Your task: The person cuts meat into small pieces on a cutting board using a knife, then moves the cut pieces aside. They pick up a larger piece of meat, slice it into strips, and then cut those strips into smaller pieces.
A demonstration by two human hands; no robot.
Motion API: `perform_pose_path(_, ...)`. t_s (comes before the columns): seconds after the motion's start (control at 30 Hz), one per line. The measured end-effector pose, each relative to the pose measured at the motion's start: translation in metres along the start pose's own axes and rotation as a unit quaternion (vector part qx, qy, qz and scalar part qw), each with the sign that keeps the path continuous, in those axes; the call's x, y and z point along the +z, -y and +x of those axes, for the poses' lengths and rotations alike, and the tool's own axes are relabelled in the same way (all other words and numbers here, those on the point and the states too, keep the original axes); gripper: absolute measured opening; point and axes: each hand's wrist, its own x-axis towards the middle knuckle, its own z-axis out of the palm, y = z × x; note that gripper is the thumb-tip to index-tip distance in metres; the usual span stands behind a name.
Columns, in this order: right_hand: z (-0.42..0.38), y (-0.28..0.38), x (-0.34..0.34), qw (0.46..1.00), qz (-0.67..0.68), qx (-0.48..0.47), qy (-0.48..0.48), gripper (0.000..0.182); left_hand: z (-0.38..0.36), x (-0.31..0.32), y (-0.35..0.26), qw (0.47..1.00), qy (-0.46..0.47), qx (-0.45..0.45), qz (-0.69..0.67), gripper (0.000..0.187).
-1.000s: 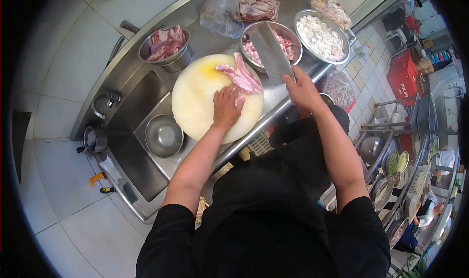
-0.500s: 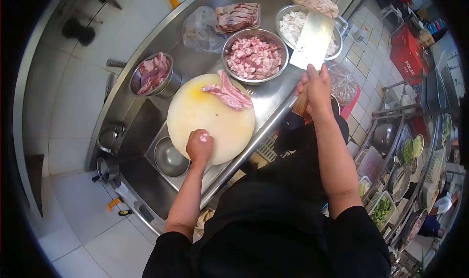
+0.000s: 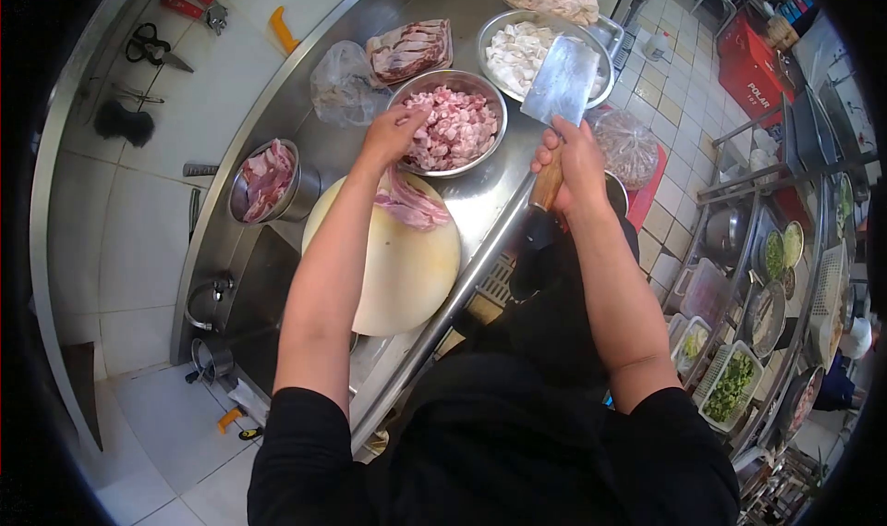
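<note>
My right hand [image 3: 573, 165] is wrapped around the wooden handle of a cleaver [image 3: 562, 80], its broad blade tilted up in front of a bowl of pale white pieces [image 3: 517, 56]. At the left rim of a steel bowl [image 3: 502, 138] full of diced meat [image 3: 457, 127] is my left hand [image 3: 392, 136], fingers stretched over the edge with their tips beside the meat. Below it, strips of raw meat [image 3: 411, 202] lie on the round cutting board [image 3: 407, 276]. My left forearm covers the board's left part.
A steel pot of meat [image 3: 268, 182] stands left of the board, near the sink [image 3: 263, 276]. Behind are a plastic bag [image 3: 346, 87] and a slab of ribbed meat [image 3: 409, 50]. Shelves with vegetable trays [image 3: 730, 385] stand at right; a red crate [image 3: 750, 68] is farther back.
My left hand has gone from the lower part of the board up to the bowl of diced meat, its fist opening out. The cleaver stays in my right hand; the view has shifted slightly.
</note>
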Motion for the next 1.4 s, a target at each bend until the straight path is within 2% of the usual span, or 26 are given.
perform_pose_path(0.03, 0.001, 0.001, 0.0, 1.0, -0.01, 0.005, 0.001, 0.016, 0.01, 0.003, 0.011, 1.0, 0.0, 0.0, -0.001, 0.039)
perform_pose_path(0.1, 0.001, 0.002, -0.001, 1.0, -0.012, 0.014, -0.001, 0.014, 0.02, 0.006, 0.031, 0.961, -0.222, 0.151, 0.071, 0.038)
perform_pose_path(0.13, 0.0, 0.003, -0.002, 1.0, -0.009, 0.017, -0.005, 0.014, 0.013, -0.004, 0.025, 0.962, -0.217, 0.15, 0.073, 0.038)
perform_pose_path(0.2, 0.002, 0.004, -0.004, 1.0, -0.011, 0.015, -0.003, 0.015, -0.013, -0.029, 0.019, 0.988, -0.132, -0.083, -0.001, 0.031)
perform_pose_path(0.27, 0.005, 0.004, -0.006, 1.0, -0.003, 0.017, -0.005, 0.015, -0.04, -0.028, 0.052, 0.98, -0.118, -0.129, 0.091, 0.028)
perform_pose_path(0.33, 0.006, 0.006, -0.004, 1.0, 0.005, 0.013, -0.005, 0.016, -0.075, -0.014, 0.098, 0.981, -0.102, -0.13, 0.099, 0.027)
perform_pose_path(0.37, 0.006, 0.007, -0.002, 1.0, -0.001, 0.011, -0.003, 0.016, -0.098, -0.006, 0.108, 0.986, -0.115, -0.07, 0.097, 0.029)
perform_pose_path(0.4, 0.006, 0.008, -0.002, 1.0, -0.007, 0.01, -0.002, 0.016, -0.121, -0.001, 0.112, 0.988, -0.125, -0.011, 0.094, 0.032)
perform_pose_path(0.47, 0.007, 0.009, -0.001, 1.0, -0.009, 0.011, -0.004, 0.016, -0.162, 0.009, 0.088, 0.977, -0.158, -0.003, 0.14, 0.039)
perform_pose_path(0.6, 0.012, 0.005, 0.005, 0.999, 0.001, 0.031, -0.009, 0.02, -0.211, 0.015, 0.072, 0.972, -0.095, -0.084, 0.198, 0.04)
perform_pose_path(0.67, 0.014, 0.002, 0.008, 0.999, -0.012, 0.029, 0.002, 0.022, -0.218, 0.015, 0.086, 0.983, -0.055, -0.151, 0.086, 0.039)
perform_pose_path(0.7, 0.015, -0.001, 0.009, 0.999, -0.016, 0.03, 0.002, 0.022, -0.217, 0.013, 0.083, 0.983, -0.059, -0.154, 0.085, 0.039)
perform_pose_path(0.77, 0.017, -0.004, 0.013, 0.999, -0.021, 0.033, 0.007, 0.023, -0.208, 0.011, 0.078, 0.962, -0.123, 0.067, 0.234, 0.035)
perform_pose_path(0.8, 0.016, -0.006, 0.015, 0.999, -0.031, 0.04, 0.011, 0.022, -0.202, 0.011, 0.071, 0.962, -0.126, 0.063, 0.235, 0.035)
perform_pose_path(0.87, 0.015, -0.009, 0.02, 0.998, -0.042, 0.048, 0.017, 0.022, -0.185, 0.017, 0.057, 0.98, -0.101, -0.102, 0.136, 0.029)
perform_pose_path(0.93, 0.012, -0.012, 0.025, 0.997, -0.045, 0.057, 0.024, 0.019, -0.174, 0.021, 0.062, 0.982, -0.128, -0.114, 0.077, 0.022)
perform_pose_path(1.0, 0.011, -0.015, 0.027, 0.996, -0.057, 0.06, 0.037, 0.017, -0.168, 0.024, 0.068, 0.975, -0.092, -0.194, 0.048, 0.02)
perform_pose_path(1.03, 0.011, -0.016, 0.027, 0.995, -0.066, 0.065, 0.046, 0.016, -0.165, 0.016, 0.054, 0.975, -0.092, -0.194, 0.048, 0.02)
perform_pose_path(1.07, 0.01, -0.017, 0.027, 0.995, -0.064, 0.065, 0.044, 0.016, -0.165, 0.004, 0.041, 0.953, -0.057, -0.268, -0.131, 0.017)
perform_pose_path(1.1, 0.01, -0.017, 0.027, 0.994, -0.069, 0.068, 0.048, 0.015, -0.166, -0.01, 0.023, 0.892, -0.02, -0.333, -0.305, 0.019)
perform_pose_path(1.13, 0.009, -0.017, 0.027, 0.993, -0.075, 0.072, 0.052, 0.015, -0.17, -0.022, 0.007, 0.891, -0.019, -0.337, -0.303, 0.019)
perform_pose_path(1.2, 0.009, -0.018, 0.028, 0.993, -0.074, 0.073, 0.05, 0.014, -0.182, -0.042, -0.019, 0.889, 0.004, -0.271, -0.37, 0.023)
perform_pose_path(1.27, 0.009, -0.018, 0.029, 0.993, -0.075, 0.073, 0.051, 0.014, -0.202, -0.056, -0.03, 0.884, 0.022, -0.264, -0.385, 0.025)
perform_pose_path(1.33, 0.008, -0.018, 0.029, 0.993, -0.087, 0.066, 0.051, 0.014, -0.23, -0.063, -0.038, 0.906, 0.039, -0.207, -0.367, 0.028)
perform_pose_path(1.37, 0.006, -0.018, 0.03, 0.992, -0.096, 0.065, 0.053, 0.014, -0.247, -0.066, -0.033, 0.93, 0.058, -0.213, -0.293, 0.034)
perform_pose_path(1.4, 0.006, -0.018, 0.03, 0.991, -0.096, 0.069, 0.054, 0.014, -0.265, -0.067, -0.022, 0.93, 0.056, -0.216, -0.292, 0.034)
